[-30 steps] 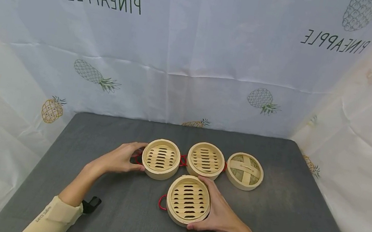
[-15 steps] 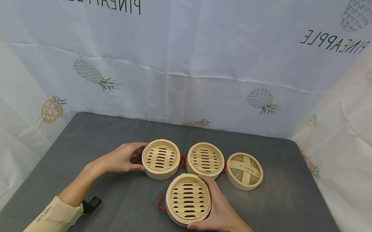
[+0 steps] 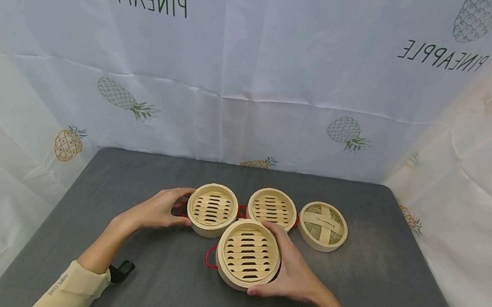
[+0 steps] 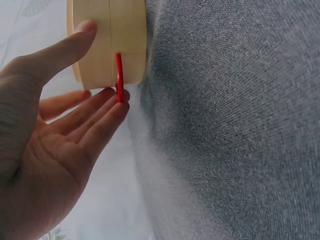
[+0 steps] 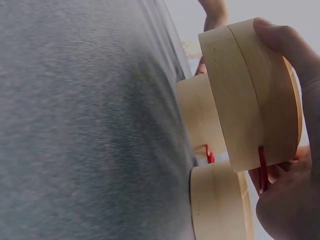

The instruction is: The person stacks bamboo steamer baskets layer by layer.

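My right hand grips a round bamboo steamer basket by its right side, thumb at the front and fingers at the back. In the right wrist view this basket is up off the table, its red handle beside my fingers. A second steamer basket stands on the table at the left. My left hand holds its left side between thumb and fingers, round the red handle. Behind the raised basket is a third basket, its front partly hidden.
A woven bamboo lid lies at the right end of the row, close to the third basket. The dark grey table ends at a white pineapple-print curtain. A black strap is on my left wrist.
My right hand has raised its steamer basket and brought it slightly back and left, now overlapping the rear baskets in the head view. The left hand and its basket have hardly moved.
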Demonstrator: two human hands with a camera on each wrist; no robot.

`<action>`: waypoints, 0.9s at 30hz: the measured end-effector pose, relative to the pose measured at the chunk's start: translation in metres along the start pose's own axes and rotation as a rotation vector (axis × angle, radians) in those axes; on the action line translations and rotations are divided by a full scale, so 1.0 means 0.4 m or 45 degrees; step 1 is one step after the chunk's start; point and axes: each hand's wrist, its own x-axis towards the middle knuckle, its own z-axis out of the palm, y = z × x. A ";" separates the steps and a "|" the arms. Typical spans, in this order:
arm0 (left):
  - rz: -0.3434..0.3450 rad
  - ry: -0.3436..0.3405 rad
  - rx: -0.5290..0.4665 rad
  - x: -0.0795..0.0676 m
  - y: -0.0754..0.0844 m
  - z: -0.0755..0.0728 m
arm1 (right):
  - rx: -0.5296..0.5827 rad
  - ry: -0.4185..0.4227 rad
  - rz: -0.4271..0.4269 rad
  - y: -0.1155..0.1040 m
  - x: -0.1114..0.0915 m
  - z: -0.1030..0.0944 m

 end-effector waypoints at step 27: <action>-0.031 0.002 0.043 0.004 0.018 0.001 | 0.074 0.045 -0.057 -0.020 0.088 -0.028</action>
